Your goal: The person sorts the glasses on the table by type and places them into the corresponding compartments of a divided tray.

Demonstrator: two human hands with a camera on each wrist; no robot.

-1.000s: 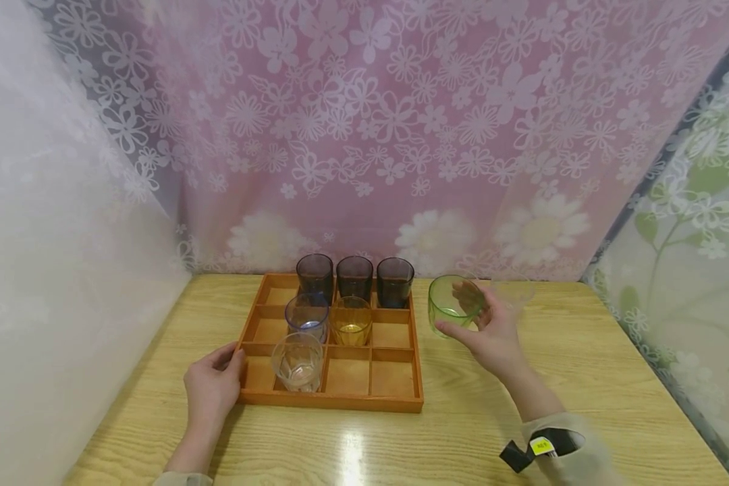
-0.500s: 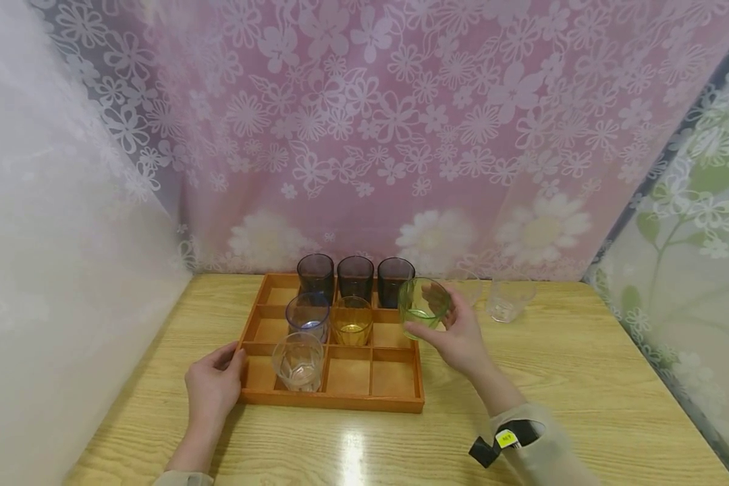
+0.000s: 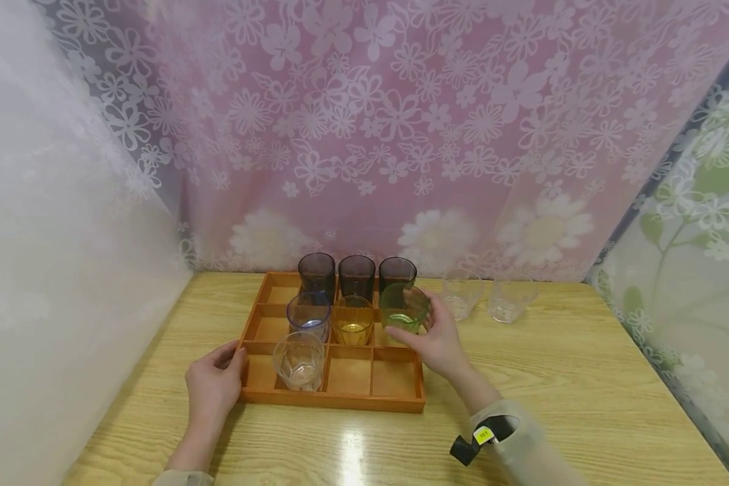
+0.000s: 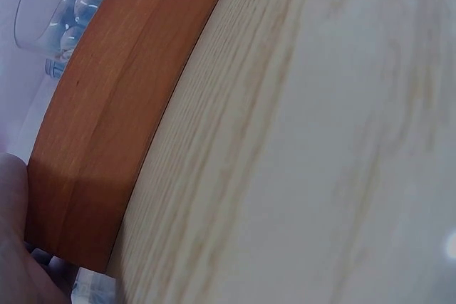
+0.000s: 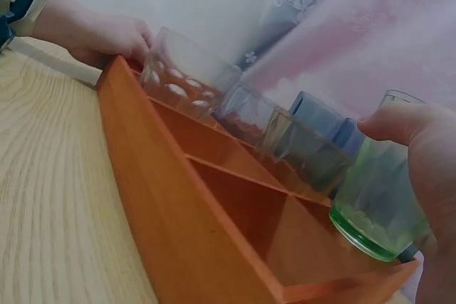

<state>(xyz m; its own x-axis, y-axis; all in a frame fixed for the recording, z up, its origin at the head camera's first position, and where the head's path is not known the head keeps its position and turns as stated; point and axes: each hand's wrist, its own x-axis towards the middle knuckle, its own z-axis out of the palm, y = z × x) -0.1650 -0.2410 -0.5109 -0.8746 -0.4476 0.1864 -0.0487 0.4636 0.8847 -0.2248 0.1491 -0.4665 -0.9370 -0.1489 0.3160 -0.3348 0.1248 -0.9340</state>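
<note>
My right hand (image 3: 440, 341) grips a green-tinted glass (image 3: 402, 320) between thumb and fingers, over the right compartment of the middle row in the orange-brown wooden tray (image 3: 334, 401). In the right wrist view, the green glass base (image 5: 363, 243) shows above the compartment, slightly tilted; whether it touches the tray I cannot tell. My left hand (image 3: 214, 381) holds the tray's left wall near the front corner. Left of the green glass stand a yellow glass (image 3: 354, 331) and a blue-rimmed glass (image 3: 308, 324). A clear glass (image 3: 298, 368) sits in the front row.
Three dark glasses stand along the tray's back row, the rightmost dark glass (image 3: 397, 271) right behind the green one. Two clear glasses, one nearer (image 3: 462, 297) and one farther right (image 3: 510, 300), stand on the wooden table (image 3: 559, 378). A floral curtain (image 3: 376, 135) hangs behind.
My right hand has carried the green glass leftward from beside the tray to over the middle row's right compartment, uncovering the two clear glasses. My left hand has stayed on the tray.
</note>
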